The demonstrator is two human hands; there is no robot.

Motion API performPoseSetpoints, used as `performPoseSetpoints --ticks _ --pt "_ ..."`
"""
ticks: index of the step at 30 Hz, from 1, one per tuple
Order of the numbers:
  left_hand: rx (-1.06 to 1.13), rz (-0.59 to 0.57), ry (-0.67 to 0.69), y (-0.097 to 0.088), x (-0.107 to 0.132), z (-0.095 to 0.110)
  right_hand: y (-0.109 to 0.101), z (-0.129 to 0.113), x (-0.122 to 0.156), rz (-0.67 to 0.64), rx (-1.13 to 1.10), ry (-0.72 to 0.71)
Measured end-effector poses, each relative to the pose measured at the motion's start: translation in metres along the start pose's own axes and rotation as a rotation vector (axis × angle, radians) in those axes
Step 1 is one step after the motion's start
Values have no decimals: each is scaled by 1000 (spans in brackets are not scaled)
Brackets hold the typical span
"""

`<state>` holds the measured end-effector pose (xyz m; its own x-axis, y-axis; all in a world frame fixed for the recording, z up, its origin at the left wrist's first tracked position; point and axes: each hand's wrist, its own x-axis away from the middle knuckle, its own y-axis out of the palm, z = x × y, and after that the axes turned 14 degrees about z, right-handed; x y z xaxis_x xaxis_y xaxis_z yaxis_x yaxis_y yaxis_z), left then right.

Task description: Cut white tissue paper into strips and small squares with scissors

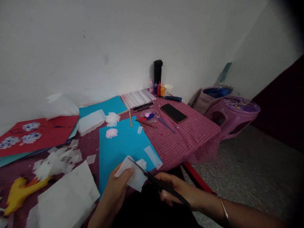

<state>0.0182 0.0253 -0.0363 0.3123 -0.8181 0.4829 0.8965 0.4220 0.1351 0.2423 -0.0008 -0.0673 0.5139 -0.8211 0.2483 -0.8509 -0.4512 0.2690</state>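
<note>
My left hand [116, 190] pinches a small piece of white tissue paper [133, 178] at the near edge of the table. My right hand [182, 191], with a bangle on the wrist, grips black scissors [156, 182] whose blades reach into the white paper. Both hands hover over the near corner of a blue paper sheet [123, 144] lying on the red checked tablecloth [190, 136]. A small white tissue flower [111, 133] and several white paper strips lie on that blue sheet.
To the left lie white paper scraps [57, 160], a red sheet with flowers [35, 133], a yellow shape [19, 191] and white sheets [68, 196]. Farther back are a phone [174, 113], brushes, paint bottles [158, 88] and a black flask [157, 71]. A purple stool [235, 112] stands to the right.
</note>
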Motion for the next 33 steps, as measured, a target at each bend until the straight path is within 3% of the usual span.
performPoseSetpoints --ticks 7,12,14,24,33 --pt "74 -76 -30 -3 -1 11 5 -3 -2 36 -19 62" --pt "51 115 1 3 -3 20 7 -4 -1 48 13 40" --pt "31 143 20 6 -2 21 7 -5 -1 48 23 32" --pt "22 65 46 8 -3 20 9 -12 1 48 27 47" --pt "19 37 23 8 -2 13 3 -17 1 -46 41 30"
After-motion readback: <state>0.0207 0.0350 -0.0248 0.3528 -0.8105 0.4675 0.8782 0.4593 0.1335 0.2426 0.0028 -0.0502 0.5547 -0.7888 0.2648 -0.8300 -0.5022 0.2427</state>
